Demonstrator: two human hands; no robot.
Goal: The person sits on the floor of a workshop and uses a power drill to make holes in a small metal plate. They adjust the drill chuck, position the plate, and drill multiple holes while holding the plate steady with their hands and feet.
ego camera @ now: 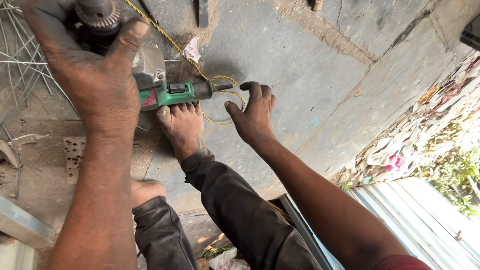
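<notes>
Down on the gray floor [303, 58] lies a green and silver drill [155, 81], by a bare foot [182, 129]. Left hand [97, 78] wraps its fingers around the drill's front, near the dark chuck [98, 10]. Right hand [254, 116] rests on the floor, fingers close together, beside the yellow cord [211, 82] at the drill's back end.

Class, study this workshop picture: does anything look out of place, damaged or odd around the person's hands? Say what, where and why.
The green electric drill lies on the dusty concrete floor, gripped at the chuck end by the left hand and steadied by a bare foot. Its cord is a yellow twisted cable looped loosely beside the right hand.
</notes>
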